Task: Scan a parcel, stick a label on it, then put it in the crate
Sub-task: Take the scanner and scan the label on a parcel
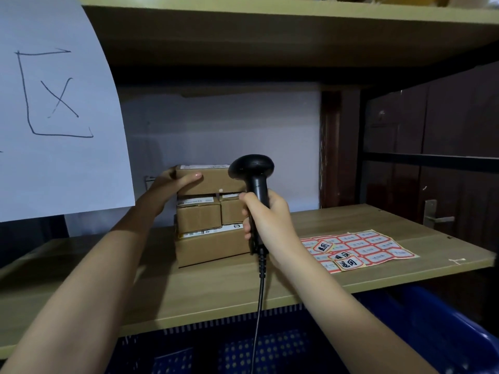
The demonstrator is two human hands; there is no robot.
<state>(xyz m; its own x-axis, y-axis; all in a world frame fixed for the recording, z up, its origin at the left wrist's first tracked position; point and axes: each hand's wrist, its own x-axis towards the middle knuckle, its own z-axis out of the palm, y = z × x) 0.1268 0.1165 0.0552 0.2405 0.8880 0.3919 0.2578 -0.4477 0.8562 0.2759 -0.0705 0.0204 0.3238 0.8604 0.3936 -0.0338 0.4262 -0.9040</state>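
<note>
The left hand (pixel 172 182) grips the left end of the top parcel (pixel 213 179), thumb across its front, atop a stack (pixel 210 228) near the surface's (pixel 216 282) back edge. The right hand (pixel 266 217) is closed around the scanner (pixel 253 171), its head close to that parcel. A one-handed pull could drag the two small boxes beneath off the stack. The cable (pixel 259 306) may snag the front edge. Labels (pixel 356 249) lie at the right; the crate (pixel 270 346) waits below.

Wooden shelf (pixel 378 220), white wall (pixel 221 130), dark door (pixel 445 130)
</note>
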